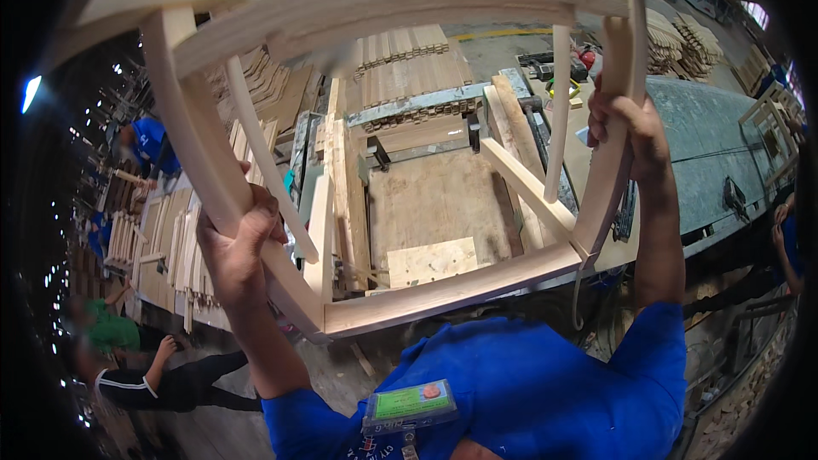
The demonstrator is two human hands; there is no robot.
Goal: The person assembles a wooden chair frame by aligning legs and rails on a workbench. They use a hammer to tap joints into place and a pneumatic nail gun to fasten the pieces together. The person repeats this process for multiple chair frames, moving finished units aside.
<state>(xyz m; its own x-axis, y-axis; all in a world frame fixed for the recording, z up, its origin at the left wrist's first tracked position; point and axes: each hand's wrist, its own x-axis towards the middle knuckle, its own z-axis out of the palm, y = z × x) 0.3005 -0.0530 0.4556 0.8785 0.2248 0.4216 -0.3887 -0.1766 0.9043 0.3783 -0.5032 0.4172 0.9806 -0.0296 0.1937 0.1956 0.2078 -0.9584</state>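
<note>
A pale, unfinished wooden chair frame [452, 288] is held up in front of me, with curved legs, rails and thin side bars. My left hand [241, 249] wraps round its left curved post. Higher up, my right hand [630, 129] is closed round the post on the right. A wide curved rail [409, 2] spans the frame's far end. Through the frame's opening I see a clamping jig [443, 204] with a wooden board in its bed and wood strips along its sides.
Stacked wood pieces [405, 64] lie beyond the jig. On the right stands a grey-green table [694, 153]; tools [562, 72] sit near its left edge. A table of wood slats [187, 247] is at the left. Several people work around, one in green [111, 328].
</note>
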